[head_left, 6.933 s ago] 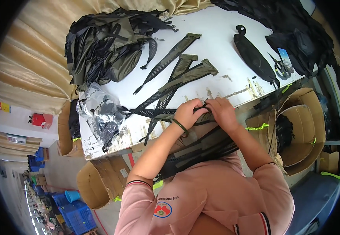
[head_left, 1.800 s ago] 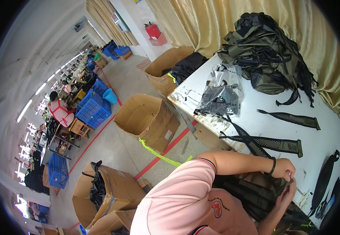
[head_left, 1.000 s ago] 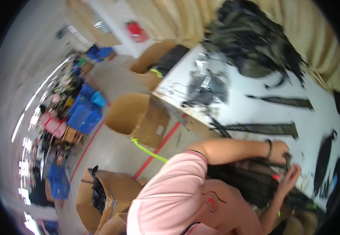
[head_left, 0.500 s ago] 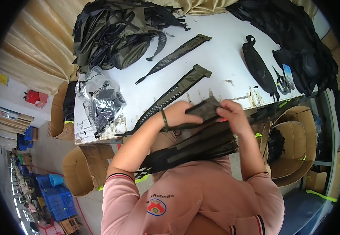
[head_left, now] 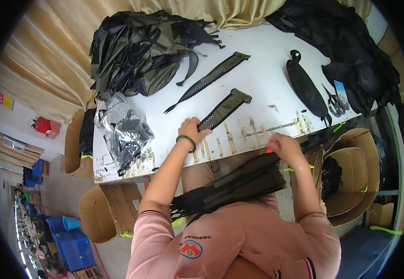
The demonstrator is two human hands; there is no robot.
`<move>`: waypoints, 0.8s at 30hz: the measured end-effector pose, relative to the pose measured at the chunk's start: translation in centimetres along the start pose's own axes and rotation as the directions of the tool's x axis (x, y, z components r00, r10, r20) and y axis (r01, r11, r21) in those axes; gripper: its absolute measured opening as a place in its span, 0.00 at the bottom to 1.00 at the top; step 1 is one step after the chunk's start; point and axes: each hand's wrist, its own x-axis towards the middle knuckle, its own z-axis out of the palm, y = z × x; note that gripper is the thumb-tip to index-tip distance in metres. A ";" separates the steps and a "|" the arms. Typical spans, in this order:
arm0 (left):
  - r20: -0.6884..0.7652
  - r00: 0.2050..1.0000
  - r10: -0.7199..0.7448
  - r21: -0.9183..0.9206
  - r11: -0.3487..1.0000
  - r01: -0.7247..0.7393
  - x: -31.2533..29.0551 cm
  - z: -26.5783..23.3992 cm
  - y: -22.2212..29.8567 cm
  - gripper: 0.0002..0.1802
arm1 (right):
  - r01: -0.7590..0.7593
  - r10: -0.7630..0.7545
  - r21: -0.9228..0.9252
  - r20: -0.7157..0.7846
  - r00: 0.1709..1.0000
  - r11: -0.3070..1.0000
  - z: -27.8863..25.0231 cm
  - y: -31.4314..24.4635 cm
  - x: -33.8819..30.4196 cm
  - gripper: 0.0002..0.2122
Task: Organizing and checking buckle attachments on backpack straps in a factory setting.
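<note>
On the near part of the table, my left hand [head_left: 191, 131] lies over an olive and black mesh strap [head_left: 225, 108], thumb apart from the fingers. The hand and wrist hide the strap's lower stretch. My right hand [head_left: 286, 149] is above the table's near edge, fingers closed around a small red thing [head_left: 269, 150] whose kind I cannot make out. Across my lap rests a bundle of olive and black straps [head_left: 234, 186] with loose ends at the left. Farther back lies a second mesh strap [head_left: 209, 80], touched by neither hand.
An olive and black backpack [head_left: 141, 56] lies at the far left, above a clear plastic bag [head_left: 125, 132] of black parts. At right are a long black pouch [head_left: 306, 86], scissors [head_left: 334, 103] and dark fabric [head_left: 346, 42]. Cardboard boxes [head_left: 97, 211] flank my legs.
My left hand has left the dark strap piece that both hands held and moved left onto the table's mesh strap. The right hand stays near its place, the strap piece gone from it.
</note>
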 end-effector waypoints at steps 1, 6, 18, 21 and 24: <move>0.109 0.992 -0.068 0.007 0.998 0.068 0.7 0.5 -0.4 0.25 | -0.001 0.001 -0.003 -0.014 1.000 1.000 0.6 -0.6 0.6 0.10; 0.277 0.958 0.073 -0.153 0.988 -0.031 1.0 2.6 -0.5 0.19 | 0.347 -0.308 0.078 -0.310 0.899 0.935 3.3 -0.8 5.2 0.14; 0.571 0.792 0.216 -0.458 0.885 0.089 -5.1 -0.6 0.9 0.20 | 0.276 -0.384 -0.372 -0.257 0.887 0.886 9.6 1.3 11.3 0.10; 0.567 0.790 0.234 -0.455 0.888 0.063 -4.9 0.5 0.5 0.18 | 0.253 -0.286 -0.138 -0.559 0.778 0.958 7.6 -0.4 8.5 0.11; 0.592 0.775 0.221 -0.429 0.901 0.071 -4.7 0.9 0.6 0.18 | 0.156 -0.226 -0.214 -0.359 0.906 0.964 6.2 0.4 5.7 0.12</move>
